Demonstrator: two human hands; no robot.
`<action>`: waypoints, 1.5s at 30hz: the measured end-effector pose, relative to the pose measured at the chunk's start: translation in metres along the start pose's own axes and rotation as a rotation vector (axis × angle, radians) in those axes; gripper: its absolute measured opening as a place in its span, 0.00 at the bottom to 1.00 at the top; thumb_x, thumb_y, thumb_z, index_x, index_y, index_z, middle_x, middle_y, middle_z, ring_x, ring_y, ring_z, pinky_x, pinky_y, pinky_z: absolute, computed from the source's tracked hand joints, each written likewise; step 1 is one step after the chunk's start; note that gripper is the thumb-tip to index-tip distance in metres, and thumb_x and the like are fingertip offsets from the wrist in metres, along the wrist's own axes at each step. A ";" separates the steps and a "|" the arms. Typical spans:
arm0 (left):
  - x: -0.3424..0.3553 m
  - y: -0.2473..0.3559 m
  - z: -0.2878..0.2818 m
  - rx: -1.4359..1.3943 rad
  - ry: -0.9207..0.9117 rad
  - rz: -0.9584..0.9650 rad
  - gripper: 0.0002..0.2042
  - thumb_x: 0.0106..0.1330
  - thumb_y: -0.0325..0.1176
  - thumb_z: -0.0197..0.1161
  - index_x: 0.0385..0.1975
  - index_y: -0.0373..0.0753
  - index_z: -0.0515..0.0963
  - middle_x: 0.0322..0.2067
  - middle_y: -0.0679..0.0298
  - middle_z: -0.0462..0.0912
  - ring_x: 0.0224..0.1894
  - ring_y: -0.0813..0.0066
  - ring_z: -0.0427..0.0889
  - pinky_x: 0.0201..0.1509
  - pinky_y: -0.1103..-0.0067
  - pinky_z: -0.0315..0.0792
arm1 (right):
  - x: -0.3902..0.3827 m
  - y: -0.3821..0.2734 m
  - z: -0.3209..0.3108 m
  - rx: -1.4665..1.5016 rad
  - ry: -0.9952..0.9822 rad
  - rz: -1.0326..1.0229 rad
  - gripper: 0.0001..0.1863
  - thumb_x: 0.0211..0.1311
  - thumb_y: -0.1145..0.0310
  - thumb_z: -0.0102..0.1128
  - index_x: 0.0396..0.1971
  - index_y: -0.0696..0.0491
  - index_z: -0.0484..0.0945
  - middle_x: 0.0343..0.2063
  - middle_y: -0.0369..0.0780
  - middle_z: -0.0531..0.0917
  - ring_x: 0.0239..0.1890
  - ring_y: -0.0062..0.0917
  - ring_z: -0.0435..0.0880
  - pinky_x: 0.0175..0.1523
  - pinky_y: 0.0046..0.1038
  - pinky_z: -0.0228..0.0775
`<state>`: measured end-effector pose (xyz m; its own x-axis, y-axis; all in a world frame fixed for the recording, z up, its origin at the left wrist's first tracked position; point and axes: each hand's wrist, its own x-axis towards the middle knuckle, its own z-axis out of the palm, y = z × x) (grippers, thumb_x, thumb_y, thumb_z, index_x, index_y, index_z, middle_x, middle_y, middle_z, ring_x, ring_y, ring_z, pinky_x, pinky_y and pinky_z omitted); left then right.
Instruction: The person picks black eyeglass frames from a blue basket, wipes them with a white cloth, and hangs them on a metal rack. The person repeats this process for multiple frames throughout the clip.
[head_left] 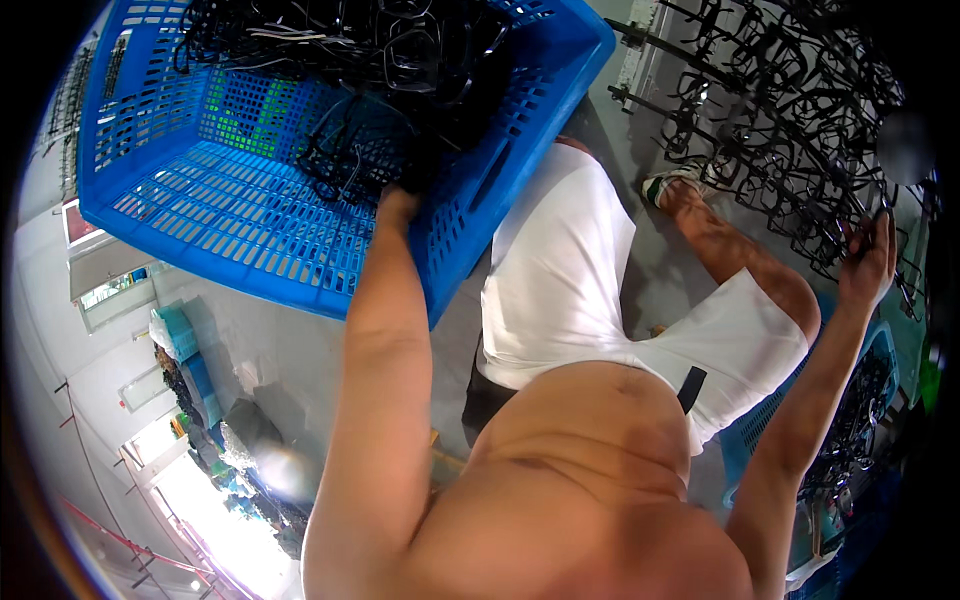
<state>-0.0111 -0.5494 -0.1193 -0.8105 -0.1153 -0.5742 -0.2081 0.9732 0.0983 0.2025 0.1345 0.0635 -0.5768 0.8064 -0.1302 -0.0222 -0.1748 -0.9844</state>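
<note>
While the left arm reaches straight into the blue crate [250, 215], the left hand [398, 200] disappears among the tangle of black parts [370, 150] heaped against its far wall, so I cannot tell whether those fingers are closed on anything or just resting in the pile. Out on the other side, the right hand [868, 262] is up at the rack [770, 110], fingers curled around 1 small black piece [884, 222] right at a row of hooks, and that looks like a pinch on the piece, not an open palm. More black pieces already hang all over that rack, row above row. A second blue crate [860, 410] sits low by the right elbow, with more dark parts inside. The person wears white shorts [570, 280], and 1 shoe [668, 182] shows on the grey floor [650, 270] near the foot of the rack.

To my eye the hanging is what needs care here: the piece should be held by its edge so the hook can pass clean through, and settled fully before the fingers let go, since a half-seated piece could knock its neighbours loose. In the crate, lifting 1 part free of the tangle instead of dragging a clump would serve best.
</note>
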 end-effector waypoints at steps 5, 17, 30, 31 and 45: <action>-0.004 0.021 -0.007 0.120 0.016 -0.220 0.37 0.51 0.54 0.62 0.59 0.42 0.62 0.55 0.50 0.71 0.57 0.54 0.70 0.61 0.67 0.62 | -0.005 0.001 0.020 0.012 0.083 -0.047 0.10 0.64 0.63 0.52 0.35 0.54 0.74 0.29 0.40 0.80 0.18 0.17 0.66 0.36 0.28 0.72; -0.011 0.053 -0.020 0.048 0.072 -0.159 0.38 0.49 0.55 0.63 0.57 0.37 0.64 0.52 0.46 0.72 0.58 0.54 0.68 0.63 0.66 0.59 | -0.041 0.046 -0.119 0.244 -0.154 0.057 0.20 0.70 0.59 0.39 0.51 0.57 0.68 0.48 0.44 0.75 0.49 0.32 0.74 0.55 0.35 0.65; -0.142 0.091 -0.161 -0.495 -0.615 -0.185 0.18 0.53 0.42 0.55 0.39 0.38 0.78 0.29 0.63 0.81 0.31 0.71 0.77 0.35 0.80 0.69 | -0.182 0.087 0.040 0.175 -0.089 0.450 0.16 0.66 0.61 0.46 0.48 0.54 0.71 0.35 0.39 0.79 0.27 0.25 0.78 0.36 0.26 0.70; -0.155 0.087 -0.163 -0.537 -0.602 -0.144 0.18 0.53 0.40 0.55 0.41 0.37 0.77 0.30 0.62 0.81 0.33 0.71 0.78 0.38 0.79 0.70 | -0.193 0.088 0.051 0.129 -0.274 0.484 0.18 0.65 0.60 0.47 0.49 0.55 0.70 0.36 0.40 0.80 0.27 0.26 0.79 0.35 0.25 0.72; -0.269 0.128 -0.147 -1.159 -0.234 0.640 0.30 0.65 0.52 0.52 0.58 0.35 0.62 0.50 0.60 0.73 0.48 0.72 0.74 0.56 0.75 0.65 | -0.321 0.015 0.266 0.313 -0.850 0.443 0.31 0.54 0.65 0.63 0.54 0.61 0.60 0.45 0.44 0.76 0.49 0.27 0.75 0.56 0.27 0.64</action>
<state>0.0999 -0.4230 0.1672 -0.8510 0.4429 -0.2820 -0.2652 0.1009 0.9589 0.1701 -0.2775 0.1224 -0.9733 -0.0161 -0.2288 0.1924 -0.6004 -0.7762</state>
